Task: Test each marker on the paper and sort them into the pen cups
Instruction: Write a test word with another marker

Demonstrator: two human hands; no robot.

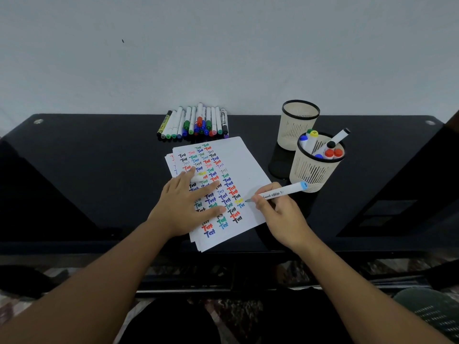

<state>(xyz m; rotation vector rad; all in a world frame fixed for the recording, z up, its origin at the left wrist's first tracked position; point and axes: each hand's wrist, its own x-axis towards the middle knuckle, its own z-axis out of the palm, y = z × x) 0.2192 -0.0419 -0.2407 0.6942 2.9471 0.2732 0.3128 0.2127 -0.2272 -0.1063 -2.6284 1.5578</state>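
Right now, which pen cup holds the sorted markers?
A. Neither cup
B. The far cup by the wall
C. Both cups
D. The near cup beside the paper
D: the near pen cup holds several capped markers, while the far pen cup by the wall shows none inside.

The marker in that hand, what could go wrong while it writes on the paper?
The left hand lies flat across the written words on the paper, so wet ink might smear. The marker in the right hand has its back end close to the near pen cup and might bump it.
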